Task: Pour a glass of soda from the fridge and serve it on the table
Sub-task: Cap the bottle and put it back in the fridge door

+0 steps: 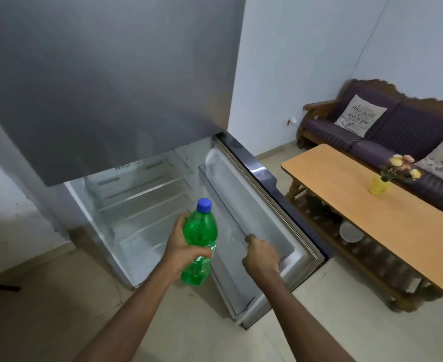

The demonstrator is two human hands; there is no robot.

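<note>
Green soda bottle point(199, 244) gripped in left hand point(182, 245), right hand point(262, 256) on fridge door point(243, 205)

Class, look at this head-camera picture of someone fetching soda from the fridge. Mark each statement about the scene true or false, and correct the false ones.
1. The left hand holds a green soda bottle with a blue cap. True.
2. The lower fridge door is closed. False: it stands open, and the right hand grips its inner edge.
3. A yellow vase of flowers stands on the wooden table. True.
4. The bottle's cap is off. False: the cap is on the neck.
5. A filled glass stands on the table. False: no glass shows on the tabletop.
</note>
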